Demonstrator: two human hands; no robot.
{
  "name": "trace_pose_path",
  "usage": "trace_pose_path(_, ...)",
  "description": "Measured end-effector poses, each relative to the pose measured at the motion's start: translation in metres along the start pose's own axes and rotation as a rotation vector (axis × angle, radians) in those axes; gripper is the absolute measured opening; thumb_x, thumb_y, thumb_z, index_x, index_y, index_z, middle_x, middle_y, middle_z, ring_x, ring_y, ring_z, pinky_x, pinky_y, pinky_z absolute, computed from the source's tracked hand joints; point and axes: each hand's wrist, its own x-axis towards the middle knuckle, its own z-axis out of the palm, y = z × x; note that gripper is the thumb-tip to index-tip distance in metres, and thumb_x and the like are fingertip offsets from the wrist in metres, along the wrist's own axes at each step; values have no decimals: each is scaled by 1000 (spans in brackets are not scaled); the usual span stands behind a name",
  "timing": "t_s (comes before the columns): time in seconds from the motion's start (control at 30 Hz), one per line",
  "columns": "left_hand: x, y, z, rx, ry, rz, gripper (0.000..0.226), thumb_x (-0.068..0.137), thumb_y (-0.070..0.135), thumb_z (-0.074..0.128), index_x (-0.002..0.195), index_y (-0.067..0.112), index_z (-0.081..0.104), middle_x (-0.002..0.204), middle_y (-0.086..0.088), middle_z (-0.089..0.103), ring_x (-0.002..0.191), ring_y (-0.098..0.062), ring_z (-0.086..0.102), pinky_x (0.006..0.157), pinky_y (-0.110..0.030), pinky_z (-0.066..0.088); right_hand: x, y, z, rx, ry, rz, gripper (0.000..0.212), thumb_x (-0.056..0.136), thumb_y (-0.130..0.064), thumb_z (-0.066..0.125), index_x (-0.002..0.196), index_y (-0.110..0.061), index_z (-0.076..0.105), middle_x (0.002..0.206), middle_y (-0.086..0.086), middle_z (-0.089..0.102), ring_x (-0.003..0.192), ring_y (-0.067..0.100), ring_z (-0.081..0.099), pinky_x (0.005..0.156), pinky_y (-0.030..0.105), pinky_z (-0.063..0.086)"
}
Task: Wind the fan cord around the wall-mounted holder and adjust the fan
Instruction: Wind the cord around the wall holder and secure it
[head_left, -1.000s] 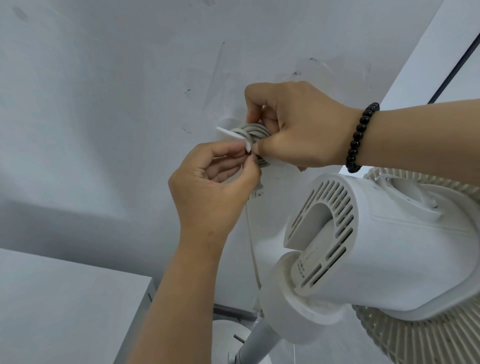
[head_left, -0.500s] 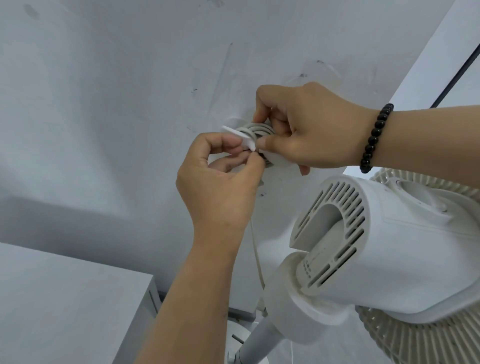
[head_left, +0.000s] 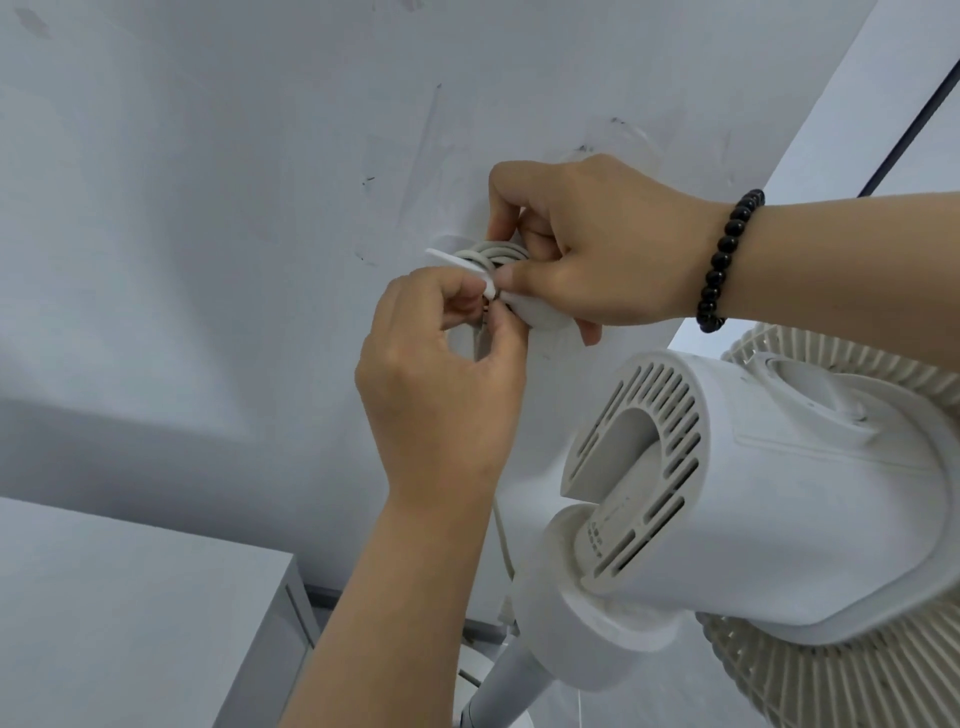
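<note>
White fan (head_left: 810, 499), black-beaded bracelet (head_left: 727, 260)

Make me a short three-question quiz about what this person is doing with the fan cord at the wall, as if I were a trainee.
1. True or false: several turns of the cord already lie around the wall-mounted holder.
2. Which hand wears the black bead bracelet? A) left hand B) right hand C) neither
3. Fill in: the fan stands to the ____ of the holder in the picture.

Key:
1. True; grey loops show behind the holder's white front disc.
2. B; the right hand holds the holder's disc, while the left hand pinches the cord just below it.
3. Lower right.
</note>
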Motion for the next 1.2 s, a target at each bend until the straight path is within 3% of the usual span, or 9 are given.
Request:
trace_pose_path(0.1,-2,-6,-1,56,-3,30,18,74,12,78,88,11,68,85,4,65,79,-18,60,69,-17,44,-1,-2,-6,8,-18,21,12,98,-23,46,89,-18,51,47,-6,64,38,14,62,50,26,53)
trace_pose_path(0.17,-1,-8,-3,8,-24,-7,19,74,13,79,90,12,67,85,7,63,77,-19,60,67,-19,46,1,-3,-8,25,-45,50,15,100,-22,43,87,-20,50,48,2,66,40,16,63,48,22,52)
trace_pose_path(0.33,9,-10,-6,-62,-22,-57,15,73,16,80,84,14,70,76,7,67,68,-7,64,56,-24,53,3,-1,-11,127,-108,101,15,101,-18,39,92,-18,51,56,5,65,46,23,68,55,36,58)
trace_pose_path(0.47,11,-8,-5,-131,-20,-84,10,76,14,79,83,12,73,73,7,70,66,-4,68,59,-21,56,3,2,-13,135,-124,106,15,102,-16,37,99,-16,52,58,6,64,50,26,69,56,39,59)
trace_pose_path(0.77,12,-13,-7,-23,-70,194,6,85,2,71,90,0,70,75,-2,70,66,-8,65,65,-15,55,0,0,-13,100,-131,89,11,99,-15,42,102,-15,52,60,5,68,51,22,70,58,33,58)
trace_pose_path(0.87,13,-12,-8,-79,-60,82,14,84,0,69,96,3,63,74,3,68,62,-9,66,62,-18,56,-2,-4,-12,54,-110,67,7,95,-25,54,95,-18,52,54,2,70,45,15,67,55,27,55)
trace_pose_path(1.0,14,-11,-8,-189,-85,-4,26,82,2,71,99,11,56,75,11,66,67,-4,68,66,-16,54,0,-5,-11,43,-52,65,11,94,-27,56,93,-16,53,51,2,68,39,14,65,52,27,55)
trace_pose_path(1.2,12,-14,-10,-331,-185,-151,25,79,3,75,95,10,58,81,3,70,75,-12,71,67,-23,57,1,-6,-10,60,-50,86,10,92,-26,58,90,-18,54,48,0,67,39,15,65,53,32,57)
